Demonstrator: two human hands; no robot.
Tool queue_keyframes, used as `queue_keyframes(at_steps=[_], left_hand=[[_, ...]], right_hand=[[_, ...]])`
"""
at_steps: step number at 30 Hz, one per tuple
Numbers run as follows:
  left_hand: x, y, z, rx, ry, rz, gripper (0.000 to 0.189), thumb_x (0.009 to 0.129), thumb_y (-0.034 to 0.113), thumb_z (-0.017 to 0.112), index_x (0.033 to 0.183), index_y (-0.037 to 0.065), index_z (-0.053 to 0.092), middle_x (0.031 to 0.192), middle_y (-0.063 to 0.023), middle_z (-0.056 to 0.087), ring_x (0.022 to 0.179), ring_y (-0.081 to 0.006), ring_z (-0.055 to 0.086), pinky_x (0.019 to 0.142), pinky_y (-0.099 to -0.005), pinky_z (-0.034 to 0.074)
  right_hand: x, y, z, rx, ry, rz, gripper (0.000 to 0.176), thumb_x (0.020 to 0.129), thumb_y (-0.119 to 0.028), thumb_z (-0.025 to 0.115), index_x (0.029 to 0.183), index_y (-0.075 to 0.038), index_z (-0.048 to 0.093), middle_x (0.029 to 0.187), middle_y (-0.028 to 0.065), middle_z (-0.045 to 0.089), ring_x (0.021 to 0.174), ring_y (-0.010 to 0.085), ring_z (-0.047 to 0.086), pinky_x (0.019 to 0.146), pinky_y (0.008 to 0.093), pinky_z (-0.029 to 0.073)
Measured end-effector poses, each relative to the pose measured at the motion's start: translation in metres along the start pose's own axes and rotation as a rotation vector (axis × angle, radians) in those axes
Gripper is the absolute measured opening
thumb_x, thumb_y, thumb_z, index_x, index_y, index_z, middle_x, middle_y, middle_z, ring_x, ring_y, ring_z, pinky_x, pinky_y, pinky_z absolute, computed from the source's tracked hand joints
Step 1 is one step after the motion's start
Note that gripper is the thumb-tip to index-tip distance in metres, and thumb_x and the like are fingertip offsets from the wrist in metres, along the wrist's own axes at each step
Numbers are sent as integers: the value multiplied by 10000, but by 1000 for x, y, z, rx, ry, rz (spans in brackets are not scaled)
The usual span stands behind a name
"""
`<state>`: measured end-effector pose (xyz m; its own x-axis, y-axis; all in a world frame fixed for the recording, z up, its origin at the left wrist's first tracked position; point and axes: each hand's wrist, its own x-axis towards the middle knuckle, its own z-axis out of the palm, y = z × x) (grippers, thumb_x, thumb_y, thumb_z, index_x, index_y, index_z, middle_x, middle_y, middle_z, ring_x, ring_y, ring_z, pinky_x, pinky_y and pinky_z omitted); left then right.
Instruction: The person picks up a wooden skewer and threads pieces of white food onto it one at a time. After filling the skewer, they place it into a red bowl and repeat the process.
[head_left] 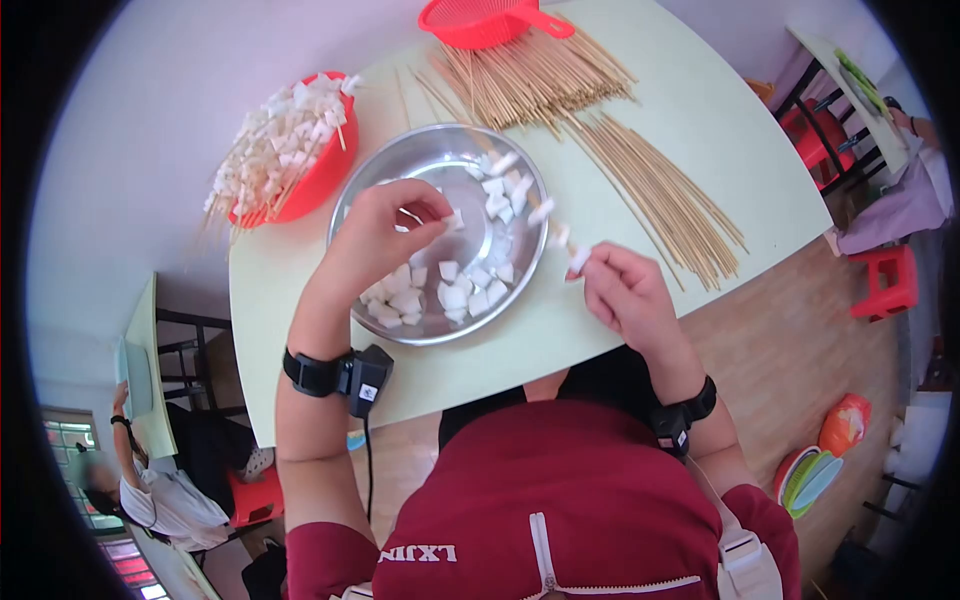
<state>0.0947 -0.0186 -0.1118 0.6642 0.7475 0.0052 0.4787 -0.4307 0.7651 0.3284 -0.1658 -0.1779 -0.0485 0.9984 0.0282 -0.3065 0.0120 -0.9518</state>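
Observation:
Over the metal bowl (347,180), my left hand (385,232) has thumb and fingertips pinched on a white cube (455,220). The bowl holds more white cubes (470,292) in loose groups along its near and right sides. To the right of the bowl, my right hand (625,295) is closed on a bamboo skewer. Several white pieces (541,211) are threaded along it, blurred by motion, and its tip points up and left over the bowl's rim. The skewer's lower end is hidden in my fist.
A red basket (345,160) heaped with skewered white cubes stands at the back left. Bare bamboo skewers (660,195) lie in piles at the right and back, beneath a red strainer (480,22). Other people (170,505) sit at tables on both sides.

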Motion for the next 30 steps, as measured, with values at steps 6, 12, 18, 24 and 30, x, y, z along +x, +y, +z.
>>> queue_keyframes(at_steps=[6, 12, 18, 24, 30], left_hand=[[-5, -13, -6, -506, 455, 103, 138, 799, -33, 645, 928, -10, 601, 937, -74, 632, 826, -132, 612, 746, -252, 502], [-7, -8, -1, -662, 502, 137, 140, 814, -23, 635, 947, -5, 596, 968, -86, 630, 851, -145, 609, 766, -273, 502], [-7, -8, 6, -667, 542, 241, 142, 817, -49, 619, 946, 1, 585, 985, -98, 617, 884, -152, 597, 775, -276, 502], [-7, -7, 9, -682, 550, 310, 140, 812, -76, 609, 922, 4, 574, 998, -100, 595, 914, -159, 585, 783, -286, 505], [-7, -8, 10, -641, 578, 348, 153, 804, -91, 610, 914, 7, 566, 1000, -103, 590, 927, -164, 582, 806, -295, 508]], right_hand=[[-2, 0, 4, -151, -136, 34, 160, 940, -112, 495, 954, 15, 590, 532, -65, 385, 476, 10, 315, 450, 189, 255], [0, 3, 7, -166, -133, 20, 162, 943, -103, 483, 957, 19, 589, 531, -63, 387, 475, 10, 318, 449, 191, 255], [1, 3, 8, -170, -124, 40, 164, 944, -102, 480, 964, 24, 583, 536, -61, 391, 476, 8, 322, 449, 191, 258], [1, 3, 7, -158, -127, 37, 165, 946, -106, 478, 964, 23, 581, 541, -61, 394, 478, 7, 328, 450, 187, 260], [1, 3, 8, -155, -122, 35, 168, 948, -110, 479, 958, 23, 581, 544, -61, 394, 474, 9, 328, 445, 188, 256]])
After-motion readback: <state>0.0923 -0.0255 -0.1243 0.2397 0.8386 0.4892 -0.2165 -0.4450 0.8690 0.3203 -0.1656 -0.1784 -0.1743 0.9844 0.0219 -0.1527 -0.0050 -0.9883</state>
